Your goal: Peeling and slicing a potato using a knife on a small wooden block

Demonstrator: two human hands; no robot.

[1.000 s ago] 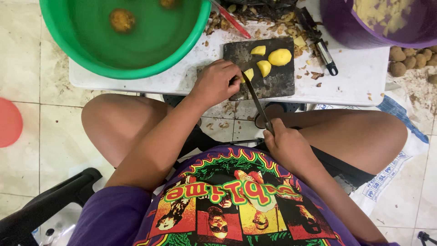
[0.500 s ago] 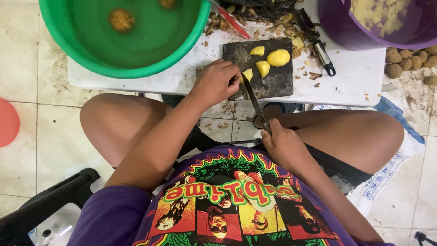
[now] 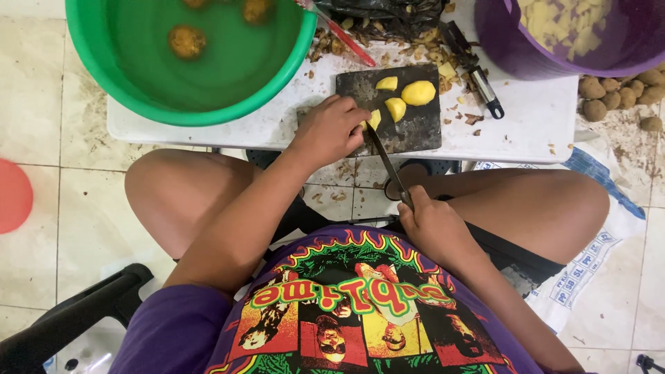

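My left hand (image 3: 331, 130) rests on the near left corner of a dark cutting board (image 3: 412, 128) and pinches a yellow peeled potato piece (image 3: 374, 119). My right hand (image 3: 436, 227), low near my lap, grips the handle of a long knife (image 3: 385, 158) whose blade reaches up to the held piece. Three more peeled potato pieces lie on the board: a small wedge (image 3: 386, 84), a half (image 3: 395, 109) and a rounder chunk (image 3: 418, 93).
A low white table (image 3: 526, 128) holds the board, a green basin (image 3: 187, 111) of water with unpeeled potatoes, a purple bucket (image 3: 512, 62) of cut potato, a peeler (image 3: 481, 86) and peel scraps. Unpeeled potatoes (image 3: 609, 90) lie at right. A black chair arm (image 3: 76, 315) is lower left.
The view has shifted slightly. My left hand and the held potato piece sit a little lower on the board, and the knife blade stays against the piece. Both hands keep their grips.
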